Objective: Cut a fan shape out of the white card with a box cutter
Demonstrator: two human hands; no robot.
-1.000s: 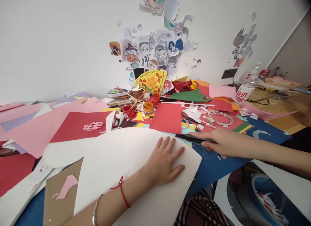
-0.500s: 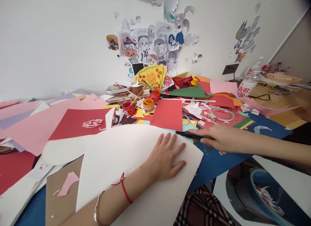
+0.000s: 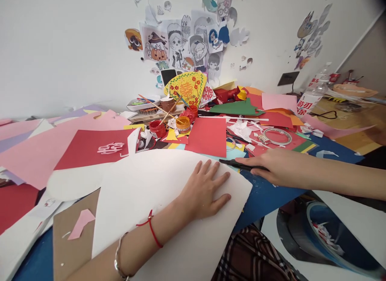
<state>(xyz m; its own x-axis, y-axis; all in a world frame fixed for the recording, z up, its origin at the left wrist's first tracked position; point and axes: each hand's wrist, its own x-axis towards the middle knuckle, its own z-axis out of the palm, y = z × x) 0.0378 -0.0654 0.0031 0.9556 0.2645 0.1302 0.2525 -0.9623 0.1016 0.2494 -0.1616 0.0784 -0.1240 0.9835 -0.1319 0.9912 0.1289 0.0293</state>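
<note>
A large white board (image 3: pixel 144 184) with a curved far edge lies across the blue table surface in front of me. Flat on its right part rests my left hand (image 3: pixel 206 190), fingers spread. My right hand (image 3: pixel 276 166) is closed around a black utility knife (image 3: pixel 244 165), whose tip points left. That tip is at the board's far right edge, close to my left fingertips. Whether the blade touches the board I cannot tell. Just beyond the knife lies a sheet of red paper (image 3: pixel 208 136).
Paint jars (image 3: pixel 183 125), brushes and a yellow fan-shaped piece (image 3: pixel 187 89) stand at the back. Pink paper (image 3: pixel 60 138) and red card (image 3: pixel 87 148) lie to the left. Plastic bottles (image 3: pixel 310 100) stand at back right. A blue bin (image 3: pixel 316 216) with scraps sits below the table at right.
The view has tipped down slightly, so the scene sits higher in the frame. My left hand stays on the board; the knife in my right hand has barely moved against the edge.
</note>
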